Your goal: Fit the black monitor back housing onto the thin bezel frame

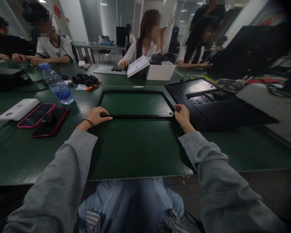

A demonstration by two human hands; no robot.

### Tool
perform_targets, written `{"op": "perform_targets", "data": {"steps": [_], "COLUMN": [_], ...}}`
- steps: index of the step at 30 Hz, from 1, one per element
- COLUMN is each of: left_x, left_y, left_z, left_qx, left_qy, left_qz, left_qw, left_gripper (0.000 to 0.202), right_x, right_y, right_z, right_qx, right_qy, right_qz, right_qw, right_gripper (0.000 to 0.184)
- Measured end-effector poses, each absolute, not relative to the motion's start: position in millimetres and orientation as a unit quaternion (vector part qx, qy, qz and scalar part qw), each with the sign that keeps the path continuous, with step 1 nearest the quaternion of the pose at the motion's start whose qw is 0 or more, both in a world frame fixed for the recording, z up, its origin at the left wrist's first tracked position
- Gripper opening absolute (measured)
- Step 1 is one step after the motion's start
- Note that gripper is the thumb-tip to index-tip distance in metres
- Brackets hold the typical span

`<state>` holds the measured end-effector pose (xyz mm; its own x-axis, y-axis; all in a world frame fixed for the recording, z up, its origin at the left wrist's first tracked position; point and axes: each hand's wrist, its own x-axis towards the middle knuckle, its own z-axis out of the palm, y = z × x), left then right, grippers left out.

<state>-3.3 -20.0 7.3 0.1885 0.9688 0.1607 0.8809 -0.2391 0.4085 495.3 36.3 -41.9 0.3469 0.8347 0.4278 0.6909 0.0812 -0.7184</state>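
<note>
A black rectangular frame point(135, 115) lies flat on the green table point(140, 149) in front of me, with the table showing through its middle. My left hand point(95, 117) grips the frame's near left corner, fingers curled over the edge. My right hand point(183, 116) holds the near right corner, fingers closed on it. Both arms wear grey sleeves.
A black monitor back panel point(208, 100) lies right of the frame. To the left are a water bottle point(57, 84), two phones in red cases point(42, 118) and a white power bank point(18, 109). A white box point(157, 71) and several seated people are at the far side.
</note>
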Motion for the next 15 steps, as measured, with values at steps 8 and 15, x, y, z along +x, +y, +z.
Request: {"op": "perform_targets", "data": {"steps": [8,15], "left_x": [-3.8,-1.8], "left_y": [-20.5,-22.3], "left_z": [8.0,10.2], "left_qx": [0.765,0.760], "left_qy": [0.604,0.608], "left_qz": [0.194,0.195], "left_qw": [0.114,0.117], "left_gripper": [0.048,0.047], "right_x": [493.8,494.8], "right_y": [34.4,34.7], "right_z": [-39.9,-38.7], "right_qx": [-0.670,-0.673], "right_qy": [-0.569,-0.590], "right_qz": [0.050,0.058], "right_qw": [0.473,0.442], "right_gripper": [0.040,0.043]}}
